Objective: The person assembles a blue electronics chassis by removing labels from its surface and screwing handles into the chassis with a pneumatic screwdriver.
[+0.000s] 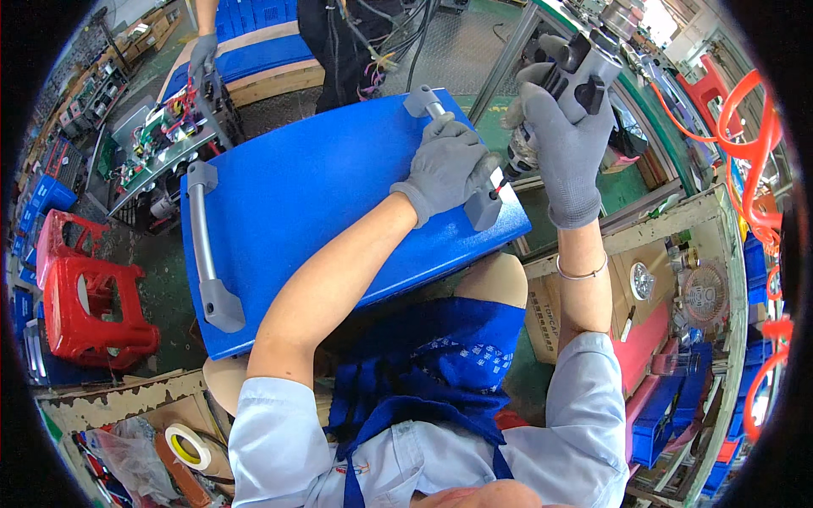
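A blue panel point(313, 203) lies across my lap, with a grey bar handle point(199, 229) along its left end. A second grey handle point(483, 209) sits at the right end. My left hand point(447, 165), in a grey glove, is closed around this right handle, covering most of its bar. In my gloved right hand point(566, 144) is a silver-grey power screwdriver point(584, 74), held beside the panel's right edge. Its dark tip slants down to the near end block of the right handle; whether it touches a screw is too small to tell.
Across from me stands another person with a gloved hand point(203, 57), near a blue panel on wood point(275, 61). Red stools point(93, 309) are at left. An orange coiled hose point(749, 148) hangs at right. Tape point(188, 446) lies in the lower-left tray.
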